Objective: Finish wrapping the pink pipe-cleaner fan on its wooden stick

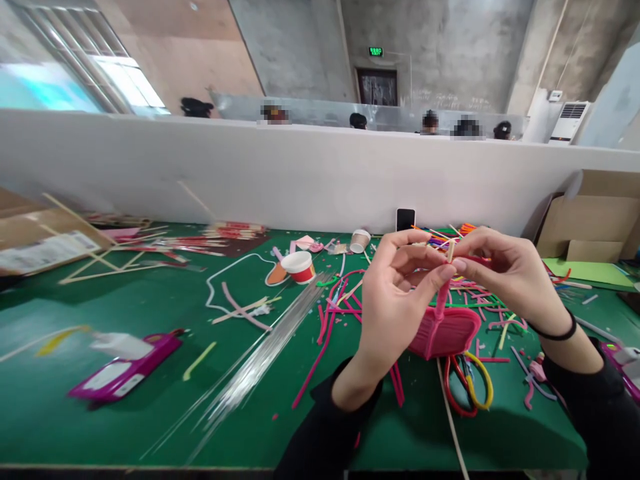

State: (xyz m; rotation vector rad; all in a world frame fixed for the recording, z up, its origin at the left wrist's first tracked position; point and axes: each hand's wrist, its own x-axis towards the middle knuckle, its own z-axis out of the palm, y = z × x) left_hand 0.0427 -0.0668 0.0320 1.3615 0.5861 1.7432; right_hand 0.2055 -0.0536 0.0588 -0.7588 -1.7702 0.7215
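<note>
My left hand (395,300) and my right hand (505,273) are raised together over the green table (125,413). Both pinch a thin wooden stick (451,251) wrapped with pink pipe cleaner (442,297). Below them hangs a pink woven pipe-cleaner piece (445,331), joined to that strand. My left thumb and forefinger press the pink strand just under the stick. My right fingers close on the stick's top. A black band circles my right wrist. Red-and-yellow scissors (467,383) lie on the table under the woven piece.
Loose pipe cleaners (335,313) litter the table middle. A bundle of thin wires (260,360) runs diagonally. A red paper cup (300,267), a pink package (123,367), wooden sticks (105,257) and cardboard boxes (590,220) surround it. A white wall (250,167) backs the table; people's heads show beyond.
</note>
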